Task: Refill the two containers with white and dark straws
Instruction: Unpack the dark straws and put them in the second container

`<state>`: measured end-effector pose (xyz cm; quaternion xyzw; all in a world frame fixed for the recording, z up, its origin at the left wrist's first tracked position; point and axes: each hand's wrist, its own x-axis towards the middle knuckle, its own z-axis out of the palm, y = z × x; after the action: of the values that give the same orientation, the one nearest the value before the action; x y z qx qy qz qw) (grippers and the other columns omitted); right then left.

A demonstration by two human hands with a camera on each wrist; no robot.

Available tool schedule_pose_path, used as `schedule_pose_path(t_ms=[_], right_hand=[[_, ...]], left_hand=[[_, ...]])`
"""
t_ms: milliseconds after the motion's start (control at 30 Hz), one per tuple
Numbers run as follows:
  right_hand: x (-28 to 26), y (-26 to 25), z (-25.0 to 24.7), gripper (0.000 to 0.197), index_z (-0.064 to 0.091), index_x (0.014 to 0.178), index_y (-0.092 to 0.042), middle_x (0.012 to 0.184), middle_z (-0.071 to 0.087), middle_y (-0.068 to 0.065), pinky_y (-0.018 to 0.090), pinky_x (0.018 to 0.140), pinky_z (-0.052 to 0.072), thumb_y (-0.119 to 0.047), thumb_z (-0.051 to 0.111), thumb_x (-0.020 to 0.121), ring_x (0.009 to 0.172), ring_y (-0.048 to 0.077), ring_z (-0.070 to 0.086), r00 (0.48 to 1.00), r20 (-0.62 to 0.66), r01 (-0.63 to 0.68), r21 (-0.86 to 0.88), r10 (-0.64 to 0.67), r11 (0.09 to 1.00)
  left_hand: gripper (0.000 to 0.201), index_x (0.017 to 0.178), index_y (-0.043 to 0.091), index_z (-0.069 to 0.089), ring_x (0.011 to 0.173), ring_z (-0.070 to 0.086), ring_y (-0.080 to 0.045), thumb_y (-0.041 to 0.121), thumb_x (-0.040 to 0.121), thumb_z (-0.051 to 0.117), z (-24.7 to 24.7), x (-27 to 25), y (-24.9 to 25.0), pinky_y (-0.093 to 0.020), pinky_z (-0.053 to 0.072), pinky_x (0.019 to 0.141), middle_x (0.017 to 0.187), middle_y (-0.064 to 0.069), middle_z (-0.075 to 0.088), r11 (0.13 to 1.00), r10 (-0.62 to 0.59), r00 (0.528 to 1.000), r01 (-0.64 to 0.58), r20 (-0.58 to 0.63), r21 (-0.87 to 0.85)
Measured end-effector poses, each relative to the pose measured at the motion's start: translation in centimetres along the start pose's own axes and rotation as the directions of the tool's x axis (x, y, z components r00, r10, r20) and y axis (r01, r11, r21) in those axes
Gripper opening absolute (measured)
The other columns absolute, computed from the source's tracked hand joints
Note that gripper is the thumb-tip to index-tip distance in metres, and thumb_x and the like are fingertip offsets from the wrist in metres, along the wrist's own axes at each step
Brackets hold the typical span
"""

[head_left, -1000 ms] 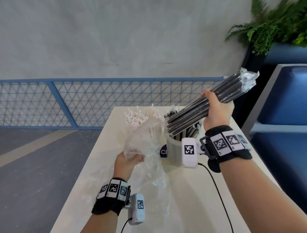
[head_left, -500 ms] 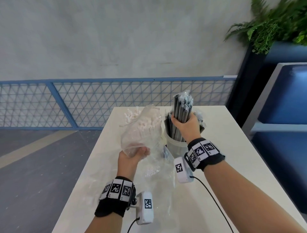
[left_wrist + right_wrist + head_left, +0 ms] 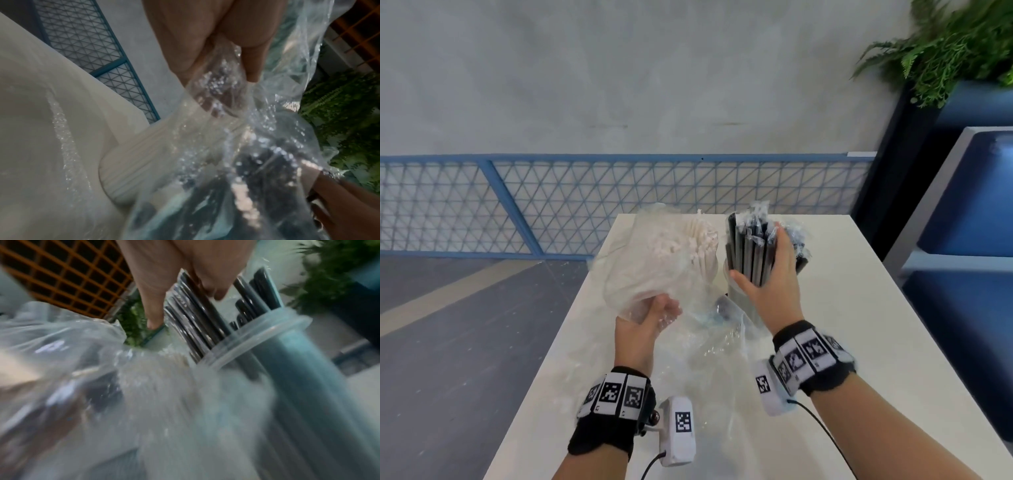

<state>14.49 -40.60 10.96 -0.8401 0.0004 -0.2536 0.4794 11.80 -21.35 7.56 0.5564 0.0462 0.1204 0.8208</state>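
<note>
A bundle of dark straws in clear sleeves stands upright in a clear plastic container at the table's far middle. My right hand lies against the bundle with its fingers straight, thumb low in front. In the right wrist view the dark straws rise out of the container's rim. My left hand grips the bottom of a clear plastic bag of white straws, held tilted left of the container. The left wrist view shows its fingers bunching the bag. The white straws' container is hidden.
Loose crumpled plastic wrap lies on the white table between my wrists. A blue mesh fence runs behind the table. A dark planter with a fern and a blue seat stand to the right.
My right hand swung the dark straw bundle down from a raised tilt, stood it upright in the container and straightened its fingers. My left hand kept hold of the bag, shifting it slightly left.
</note>
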Motion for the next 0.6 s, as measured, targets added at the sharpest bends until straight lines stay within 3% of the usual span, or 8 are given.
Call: schedule_pose_path(t_ms=[100,200,267,300,400,500,567,600], right_hand=[[-2.9,0.9,-0.6,0.086,0.014,0.146,-0.007,0.155,0.016,0.01,0.025,0.118,0.017,-0.021,0.069,0.082,0.145,0.014,0.013,0.959,-0.06,0.274,-0.065,-0.278,0.96],[-5.7,2.8,-0.5,0.073,0.026,0.142,-0.003,0.151,0.027,0.008,0.028,0.117,0.023,-0.029,0.063,0.084,0.142,0.016,0.024,0.967,-0.044,0.253,0.024,-0.252,0.967],[-7.5,3.5,-0.4,0.073,0.03,0.14,-0.014,0.145,0.032,0.0,0.033,0.11,0.034,-0.037,0.066,0.081,0.135,0.016,0.036,0.999,0.025,0.027,0.152,-0.031,0.988],[-8.2,3.8,-0.3,0.075,0.028,0.14,-0.018,0.144,0.031,-0.003,0.033,0.105,0.038,-0.039,0.068,0.08,0.132,0.016,0.039,0.988,0.095,-0.142,0.215,0.124,0.966],[-9.4,4.2,0.1,0.083,0.02,0.143,-0.028,0.15,0.027,-0.004,0.035,0.103,0.038,-0.051,0.063,0.076,0.13,0.019,0.043,0.815,0.378,-0.552,0.278,0.439,0.787],[-9.9,4.5,0.3,0.06,0.037,0.127,-0.036,0.129,0.056,-0.002,0.04,0.098,0.045,-0.054,0.062,0.075,0.113,0.015,0.059,0.708,0.552,-0.678,0.356,0.44,0.643],[-9.8,4.5,0.3,0.044,0.05,0.12,-0.021,0.102,0.068,0.001,0.035,0.089,0.048,-0.041,0.063,0.083,0.1,0.015,0.065,0.702,0.558,-0.693,0.391,0.443,0.606],[-9.7,4.4,0.2,0.035,0.054,0.115,-0.014,0.091,0.068,0.002,0.033,0.085,0.049,-0.034,0.06,0.087,0.092,0.013,0.067,0.708,0.545,-0.689,0.394,0.45,0.608]], left_hand=[[0.019,0.083,0.006,0.06,0.068,0.065,-0.017,0.024,0.083,0.056,-0.8,-0.4,-0.3,-0.028,0.058,0.07,0.072,-0.007,0.066,0.999,-0.021,0.999,0.02,-0.025,-0.031],[0.022,0.082,0.007,0.059,0.07,0.064,-0.019,0.024,0.092,0.048,-1.2,-1.1,-0.8,-0.028,0.058,0.07,0.074,-0.007,0.065,0.999,-0.041,0.998,0.039,-0.05,-0.032],[0.025,0.081,0.007,0.06,0.073,0.062,-0.021,0.028,0.091,0.049,-1.3,-1.6,-1.1,-0.031,0.059,0.072,0.076,-0.009,0.064,0.996,-0.073,0.995,0.069,-0.062,-0.062],[0.028,0.081,0.007,0.06,0.074,0.062,-0.022,0.033,0.087,0.05,-1.3,-1.9,-1.2,-0.032,0.059,0.073,0.076,-0.01,0.064,0.994,-0.086,0.994,0.082,-0.064,-0.075],[0.036,0.081,0.009,0.061,0.073,0.064,-0.02,0.042,0.082,0.049,-1.5,-2.6,-1.7,-0.031,0.058,0.07,0.072,-0.006,0.066,0.987,-0.138,0.989,0.133,-0.055,-0.086],[0.035,0.093,0.01,0.061,0.077,0.064,-0.024,0.042,0.081,0.054,-1.8,-2.9,-2.5,-0.028,0.058,0.067,0.081,-0.009,0.068,0.972,-0.22,0.972,0.212,-0.083,-0.098],[0.061,0.126,0.007,0.045,0.105,0.059,-0.028,0.035,0.077,0.067,-2.3,-2.9,-2.9,-0.033,0.055,0.086,0.119,-0.016,0.058,0.971,-0.214,0.951,0.232,-0.222,0.055],[0.082,0.138,0.01,0.029,0.122,0.048,-0.027,0.032,0.074,0.074,-2.7,-2.9,-2.9,-0.036,0.046,0.101,0.139,-0.016,0.042,0.955,-0.129,0.944,0.201,-0.303,0.218]])
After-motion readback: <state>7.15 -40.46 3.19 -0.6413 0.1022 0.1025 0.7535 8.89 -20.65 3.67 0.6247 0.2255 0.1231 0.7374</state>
